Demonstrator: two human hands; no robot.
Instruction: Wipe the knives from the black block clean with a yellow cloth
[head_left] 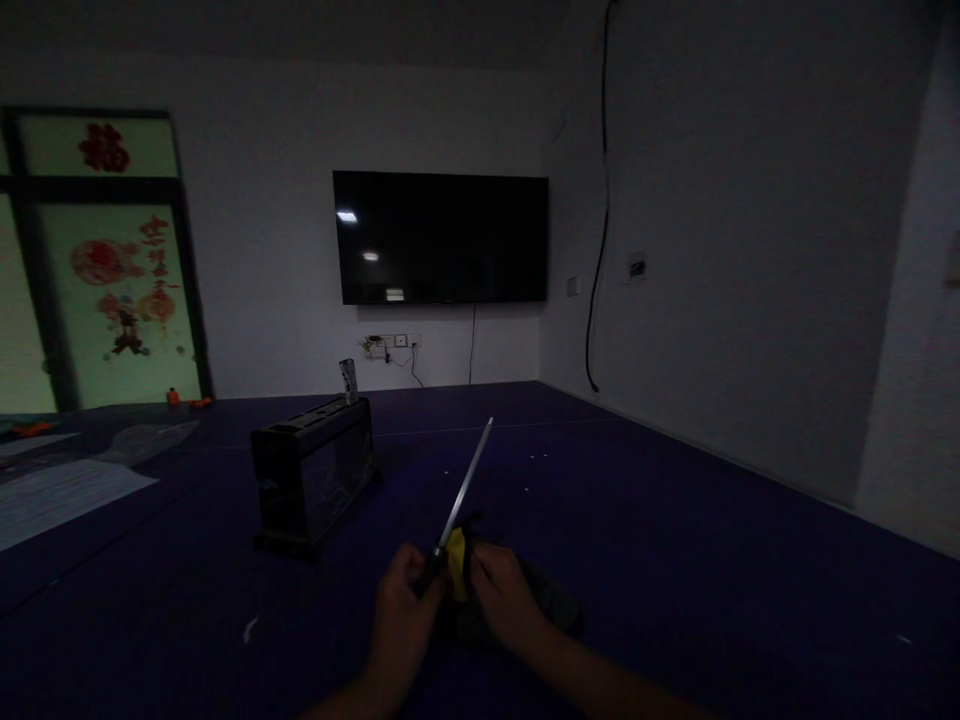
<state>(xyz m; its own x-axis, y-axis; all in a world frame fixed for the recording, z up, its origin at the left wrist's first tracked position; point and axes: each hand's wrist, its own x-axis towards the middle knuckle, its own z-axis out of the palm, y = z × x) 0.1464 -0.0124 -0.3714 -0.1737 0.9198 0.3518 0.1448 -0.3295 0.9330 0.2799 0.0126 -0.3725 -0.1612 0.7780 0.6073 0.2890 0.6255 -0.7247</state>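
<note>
I've L hand (405, 605) clamped on dark-handled screwdriver (466, 485) above purple floor (690, 560), R hand (506, 597) at yellow piece (456, 568), can't tell if its fingers grip it; if L slackens, long shaft could tip & slip.

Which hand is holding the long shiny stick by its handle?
The left hand: its fingers are around the black handle of the metal rod. The right hand is off the handle, beside the yellow piece.
</note>
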